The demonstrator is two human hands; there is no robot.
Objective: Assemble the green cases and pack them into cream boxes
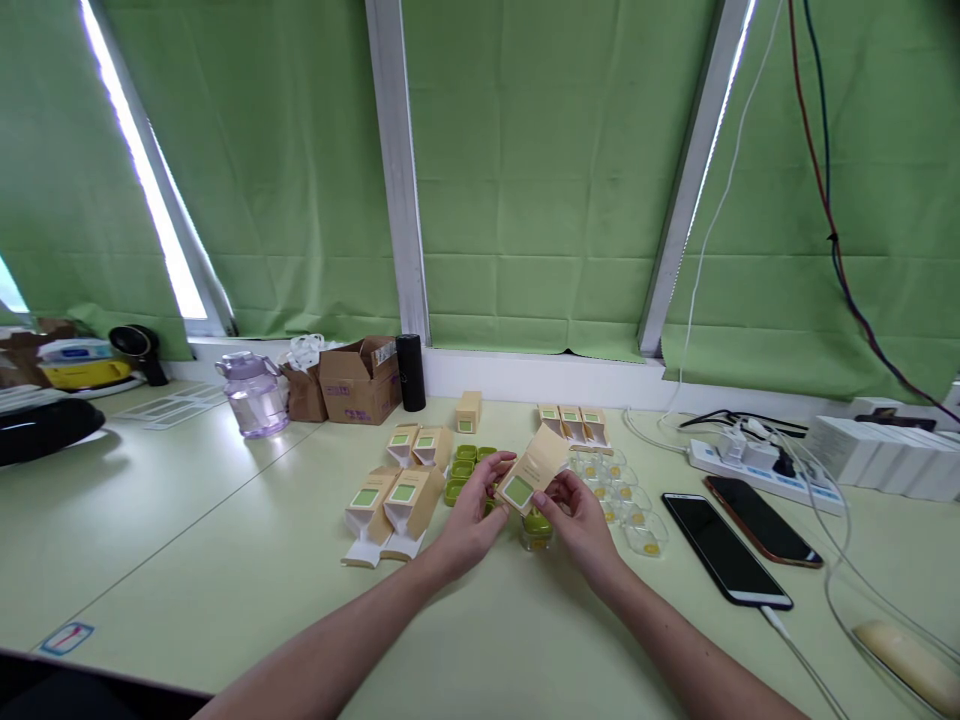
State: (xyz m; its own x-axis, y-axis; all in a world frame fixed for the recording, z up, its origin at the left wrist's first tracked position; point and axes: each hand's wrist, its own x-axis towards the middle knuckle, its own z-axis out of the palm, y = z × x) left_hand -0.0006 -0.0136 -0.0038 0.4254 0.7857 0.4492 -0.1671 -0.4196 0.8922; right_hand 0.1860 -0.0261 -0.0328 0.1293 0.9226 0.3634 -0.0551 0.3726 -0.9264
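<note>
A small tan cardboard box (541, 462) with a green square on its front is held tilted above the table. My right hand (581, 515) pinches its lower right side, thumb on the front. At the box's left edge, my left hand (476, 510) has its fingers curled around it. Just under the box stands a clear jar with a green lid (536, 530), partly covered. Behind my left hand sit several green lids (465, 455). Clear containers with yellow spots (630, 505) lie to the right of my right hand. Open tan boxes (405, 497) with white flaps stand on the left.
More tan boxes (574, 425) and one single box (469, 410) stand farther back. Two phones (727, 548) and a power strip (765, 475) with cables lie to the right. A purple water bottle (255, 397), a brown carton (360, 385) and a black cylinder (410, 372) line the back left.
</note>
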